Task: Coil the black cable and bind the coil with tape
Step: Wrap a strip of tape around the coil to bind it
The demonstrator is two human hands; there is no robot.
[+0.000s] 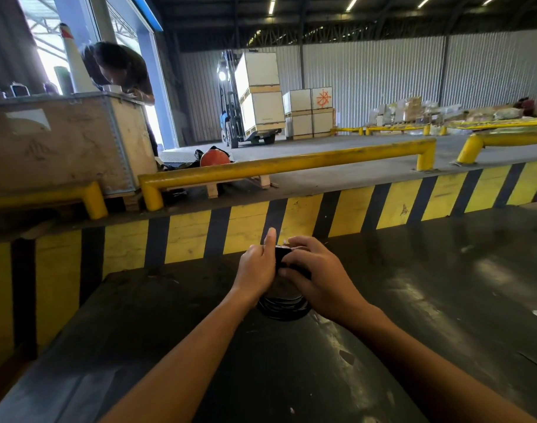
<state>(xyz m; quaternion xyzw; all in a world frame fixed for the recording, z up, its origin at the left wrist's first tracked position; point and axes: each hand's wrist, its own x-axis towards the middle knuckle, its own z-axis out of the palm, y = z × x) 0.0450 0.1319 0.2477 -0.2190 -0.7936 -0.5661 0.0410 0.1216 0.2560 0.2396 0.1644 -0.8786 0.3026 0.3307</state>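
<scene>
While both forearms reach forward, left hand (259, 264) and right hand (316, 267) pinch the coiled black cable (283, 303).

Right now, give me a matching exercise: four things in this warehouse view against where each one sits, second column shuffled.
1. coiled black cable
2. orange hard hat
3. blue forklift
4. yellow steel guard rail

A. far back, carrying pale crates
B. on the dark tabletop, under both hands
C. along the striped dock edge
D. on the dock floor, behind the rail's left end

Pairs: 1-B, 2-D, 3-A, 4-C
</scene>
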